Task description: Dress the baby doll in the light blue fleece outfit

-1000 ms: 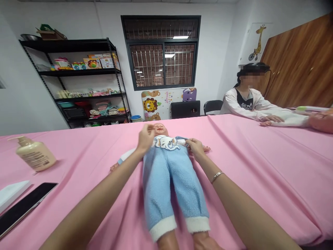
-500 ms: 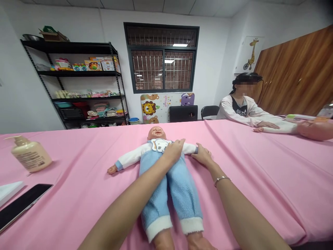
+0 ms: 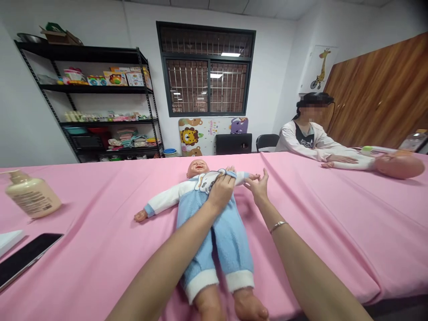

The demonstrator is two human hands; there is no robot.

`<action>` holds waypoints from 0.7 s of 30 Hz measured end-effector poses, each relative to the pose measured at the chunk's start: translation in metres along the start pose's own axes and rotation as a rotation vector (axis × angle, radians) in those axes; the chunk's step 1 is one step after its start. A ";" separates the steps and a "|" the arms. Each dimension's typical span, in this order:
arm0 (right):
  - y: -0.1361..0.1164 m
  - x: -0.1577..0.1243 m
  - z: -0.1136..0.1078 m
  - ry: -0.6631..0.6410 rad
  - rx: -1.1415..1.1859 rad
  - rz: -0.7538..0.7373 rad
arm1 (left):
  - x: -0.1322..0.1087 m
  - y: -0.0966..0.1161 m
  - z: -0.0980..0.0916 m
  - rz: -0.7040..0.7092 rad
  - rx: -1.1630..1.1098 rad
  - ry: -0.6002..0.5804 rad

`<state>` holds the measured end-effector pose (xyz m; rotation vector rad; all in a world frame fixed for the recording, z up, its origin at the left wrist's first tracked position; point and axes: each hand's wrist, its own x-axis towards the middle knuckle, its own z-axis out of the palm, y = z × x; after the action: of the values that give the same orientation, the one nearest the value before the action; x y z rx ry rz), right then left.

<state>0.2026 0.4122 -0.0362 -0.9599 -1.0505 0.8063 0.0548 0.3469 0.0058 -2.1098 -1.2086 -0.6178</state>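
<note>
A baby doll (image 3: pixel 198 167) lies on its back on the pink-covered table, head away from me. It wears light-blue fleece overalls (image 3: pixel 234 240) with an animal face on the bib, over a white long-sleeved top (image 3: pixel 170 198). My left hand (image 3: pixel 222 191) is closed on the bib's edge near the strap, at the doll's shoulder on the right side of the picture, lifting the cloth slightly. Beside the doll's blue cuff on that side, my right hand (image 3: pixel 259 188) is open, thumb and fingers spread. Whether its fingertips touch the sleeve I cannot tell.
At left stand a pump bottle (image 3: pixel 33 195) and a phone (image 3: pixel 28 258) beside a white item (image 3: pixel 10 240). Across the table at right, a seated person (image 3: pixel 306 138) rests a hand on another doll (image 3: pixel 397 166). A loaded shelf (image 3: pixel 96 89) stands behind.
My left hand has closed on the bib edge and raised it. My right hand has opened from the doll's cuff, uncovering the doll's hand. The view has shifted slightly.
</note>
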 end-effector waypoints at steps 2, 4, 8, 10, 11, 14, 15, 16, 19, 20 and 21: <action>-0.010 0.001 0.006 -0.032 0.253 0.074 | -0.004 -0.005 -0.005 0.095 0.020 0.112; -0.024 -0.004 0.016 -0.160 0.340 0.053 | -0.008 -0.006 -0.011 0.100 0.059 0.151; -0.045 -0.026 0.035 -0.554 0.182 -0.047 | -0.011 -0.004 -0.018 -0.025 0.115 0.143; -0.050 -0.034 0.040 -0.669 0.093 -0.036 | -0.011 -0.005 -0.023 -0.110 0.112 0.129; -0.051 -0.037 0.040 -0.700 0.073 -0.020 | -0.011 -0.007 -0.026 -0.151 0.105 0.107; -0.054 -0.041 0.038 -0.765 0.041 -0.018 | -0.009 -0.013 -0.040 -0.236 0.053 -0.073; -0.054 -0.041 0.037 -0.782 0.029 -0.032 | -0.008 -0.015 -0.045 -0.251 0.027 -0.156; -0.054 -0.042 0.037 -0.791 0.023 -0.041 | -0.007 -0.017 -0.050 -0.266 0.005 -0.233; -0.049 -0.043 0.038 -0.791 0.082 -0.004 | -0.002 -0.021 -0.060 -0.322 -0.026 -0.403; -0.047 -0.043 0.039 -0.784 0.117 0.026 | -0.001 -0.021 -0.061 -0.342 -0.024 -0.445; -0.043 -0.043 0.040 -0.770 0.157 0.062 | 0.000 -0.021 -0.062 -0.351 -0.019 -0.478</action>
<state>0.1553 0.3675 -0.0026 -0.5427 -1.5853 1.3412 0.0315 0.3111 0.0551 -2.1446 -1.8681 -0.2713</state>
